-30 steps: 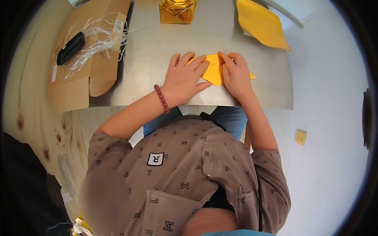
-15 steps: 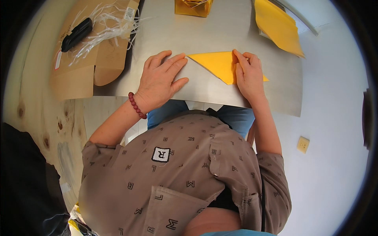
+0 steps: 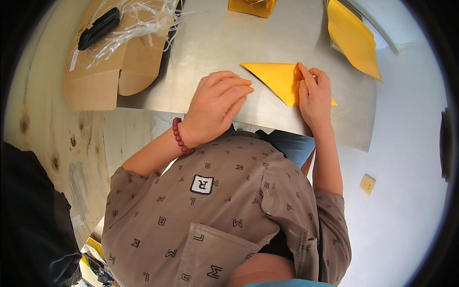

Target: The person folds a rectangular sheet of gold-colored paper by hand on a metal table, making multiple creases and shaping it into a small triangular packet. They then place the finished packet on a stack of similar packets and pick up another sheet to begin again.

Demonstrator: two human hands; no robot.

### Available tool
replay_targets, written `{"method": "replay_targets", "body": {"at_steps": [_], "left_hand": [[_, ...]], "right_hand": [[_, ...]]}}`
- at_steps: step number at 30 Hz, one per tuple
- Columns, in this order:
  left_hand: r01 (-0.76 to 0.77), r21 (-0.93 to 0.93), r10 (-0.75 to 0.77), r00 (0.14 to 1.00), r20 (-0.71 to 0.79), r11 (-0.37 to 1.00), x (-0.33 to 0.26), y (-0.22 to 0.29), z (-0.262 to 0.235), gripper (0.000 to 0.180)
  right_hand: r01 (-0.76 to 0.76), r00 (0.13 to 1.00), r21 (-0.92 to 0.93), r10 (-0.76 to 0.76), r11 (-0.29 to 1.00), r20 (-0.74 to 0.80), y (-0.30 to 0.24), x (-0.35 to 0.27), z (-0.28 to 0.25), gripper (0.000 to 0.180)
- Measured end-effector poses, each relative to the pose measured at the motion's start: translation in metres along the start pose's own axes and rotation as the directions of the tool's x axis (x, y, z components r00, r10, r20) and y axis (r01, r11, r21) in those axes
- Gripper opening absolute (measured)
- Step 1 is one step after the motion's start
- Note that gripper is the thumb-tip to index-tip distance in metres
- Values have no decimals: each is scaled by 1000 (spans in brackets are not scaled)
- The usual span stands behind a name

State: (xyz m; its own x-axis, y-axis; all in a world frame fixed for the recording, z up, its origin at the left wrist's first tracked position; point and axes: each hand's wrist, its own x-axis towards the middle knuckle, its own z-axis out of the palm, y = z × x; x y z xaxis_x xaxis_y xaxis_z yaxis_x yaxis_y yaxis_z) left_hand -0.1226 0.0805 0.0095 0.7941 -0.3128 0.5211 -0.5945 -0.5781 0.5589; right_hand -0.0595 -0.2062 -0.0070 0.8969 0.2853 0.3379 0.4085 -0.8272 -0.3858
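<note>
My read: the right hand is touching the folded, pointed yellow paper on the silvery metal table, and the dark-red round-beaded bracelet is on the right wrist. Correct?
Not quite: the head view shows the dark-red round-beaded bracelet on the wrist of the left hand. The right hand is touching the folded, pointed yellow paper on the silvery metal table.

1. The folded paper (image 3: 275, 76) was bright yellow, with a darker orange strip
2. The desk (image 3: 210, 52) was silver-grey
3. The shirt (image 3: 248, 210) was brownish grey, scattered with small black motifs; its square patch (image 3: 196, 191) was white, edged in black
4. The beaded bracelet (image 3: 178, 136) was dark red
5. The cardboard (image 3: 141, 62) was tan
6. The large sheet (image 3: 354, 40) was golden yellow
7. The wood boards (image 3: 40, 81) were pale, dotted with brown knots
</note>
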Motion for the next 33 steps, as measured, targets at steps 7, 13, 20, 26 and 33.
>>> {"method": "replay_targets", "body": {"at_steps": [7, 13, 20, 26, 33], "left_hand": [[43, 95, -53, 993, 104, 995, 9, 7, 13, 39], [46, 95, -60, 986, 158, 994, 3, 4, 12, 44], [105, 81, -112, 990, 84, 991, 3, 0, 11, 43], [205, 190, -204, 979, -27, 960, 19, -34, 3, 40], [191, 54, -194, 978, 78, 980, 36, -45, 3, 24]], "right_hand": [[-21, 1000, -16, 22, 1000, 19, -1, 0, -1, 40], [-32, 999, -6, 33, 999, 37, -1, -1, -3, 41], [-25, 998, -20, 26, 999, 52, -1, 0, -4, 41], [-17, 999, -8, 18, 1000, 48, -1, 0, -5, 41], [-14, 999, 3, 14, 1000, 47, 0, 0, -5, 42]]}}
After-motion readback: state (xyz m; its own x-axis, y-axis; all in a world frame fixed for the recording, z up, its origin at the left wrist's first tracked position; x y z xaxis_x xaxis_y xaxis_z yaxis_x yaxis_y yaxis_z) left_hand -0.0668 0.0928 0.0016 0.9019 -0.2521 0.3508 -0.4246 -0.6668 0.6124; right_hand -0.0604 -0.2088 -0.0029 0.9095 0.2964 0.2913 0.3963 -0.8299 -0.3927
